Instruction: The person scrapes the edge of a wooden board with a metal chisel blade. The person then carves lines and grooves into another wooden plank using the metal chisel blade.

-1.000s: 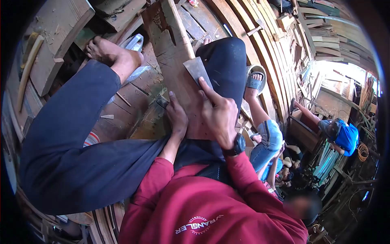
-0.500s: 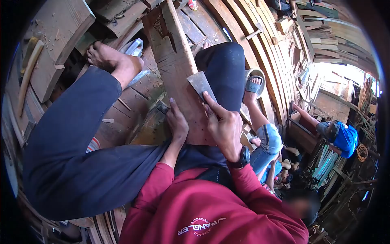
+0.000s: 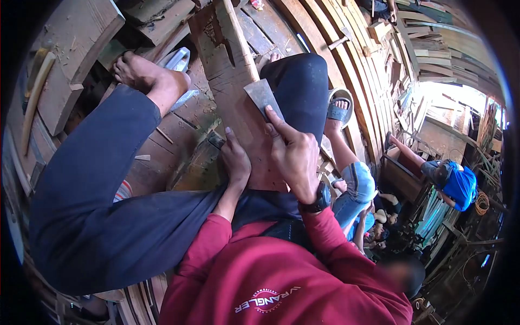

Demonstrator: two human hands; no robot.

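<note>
A long wooden board (image 3: 230,100) with a rough, chipped upper part lies between my legs, its near end close to my lap. My right hand (image 3: 295,157) is closed around a broad flat metal blade, like a wide chisel (image 3: 261,96), with the index finger stretched along it. Its handle is hidden in my palm. The blade's wide end is at the board's right edge, where a pale wood strip (image 3: 241,40) runs upward. At the board's left edge, my left hand (image 3: 236,162) grips the wood, its fingers partly hidden. A dark metal piece (image 3: 215,140) is beside those fingers.
A hammer (image 3: 338,42) lies on long planks (image 3: 319,27) at upper right. A curved wooden handle (image 3: 39,103) rests at far left near thick boards (image 3: 81,43). A sandaled foot (image 3: 339,108) stands close on my right. Other people sit or bend farther right among stacked timber.
My right hand and the blade have moved slightly up the board and a little left. My left hand has stayed nearly in place on the board's edge.
</note>
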